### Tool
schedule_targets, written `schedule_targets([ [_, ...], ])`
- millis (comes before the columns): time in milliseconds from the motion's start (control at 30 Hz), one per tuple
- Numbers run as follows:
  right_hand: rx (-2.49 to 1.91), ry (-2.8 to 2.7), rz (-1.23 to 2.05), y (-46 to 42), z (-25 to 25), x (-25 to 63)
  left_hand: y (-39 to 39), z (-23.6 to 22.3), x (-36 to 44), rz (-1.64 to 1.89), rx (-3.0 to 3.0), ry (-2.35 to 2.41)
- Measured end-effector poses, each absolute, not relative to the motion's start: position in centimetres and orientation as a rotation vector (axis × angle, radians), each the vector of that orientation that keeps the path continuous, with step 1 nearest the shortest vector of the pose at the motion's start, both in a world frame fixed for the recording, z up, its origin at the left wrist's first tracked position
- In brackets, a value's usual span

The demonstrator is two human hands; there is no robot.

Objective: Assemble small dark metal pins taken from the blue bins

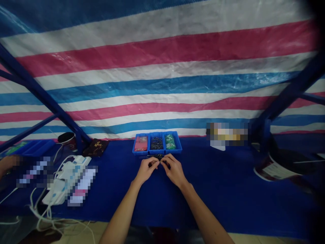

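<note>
My left hand [148, 168] and my right hand [174, 169] meet over the blue table, fingertips pinched almost together. Between them is a tiny thin piece, too small to name. Just behind the fingertips lies a small heap of dark, thin pieces [159, 156], partly hidden by my hands. Beyond it stand three blue bins side by side. The left bin [140, 152] holds a pink bag or sheet with small pieces. Dark screw-like pieces [156, 143] fill the middle one. In the right bin is a green packet [170, 142] with pale small pieces.
A white power strip [73, 176] with tangled cables lies to the left, beside a blurred-out phone-like object [82, 186]. A brown packet [95, 147] and dark tubs [68, 140] stand behind. Another person's hand [8, 164] is at far left. A large tub [276, 169] stands right.
</note>
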State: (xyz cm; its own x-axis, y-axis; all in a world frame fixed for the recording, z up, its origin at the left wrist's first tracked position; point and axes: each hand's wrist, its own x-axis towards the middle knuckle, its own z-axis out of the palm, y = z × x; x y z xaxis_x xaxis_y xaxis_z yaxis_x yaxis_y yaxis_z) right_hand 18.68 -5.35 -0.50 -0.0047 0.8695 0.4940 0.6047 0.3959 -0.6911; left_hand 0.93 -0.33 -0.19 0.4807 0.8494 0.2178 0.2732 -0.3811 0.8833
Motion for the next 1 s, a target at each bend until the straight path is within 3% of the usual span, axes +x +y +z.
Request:
schedule_targets([
  [1000, -1.276, -1.732, 0.348, -5.28, -0.52, 18.67, -0.37, -0.02, 0.9, 0.855, 1.927, 0.932],
])
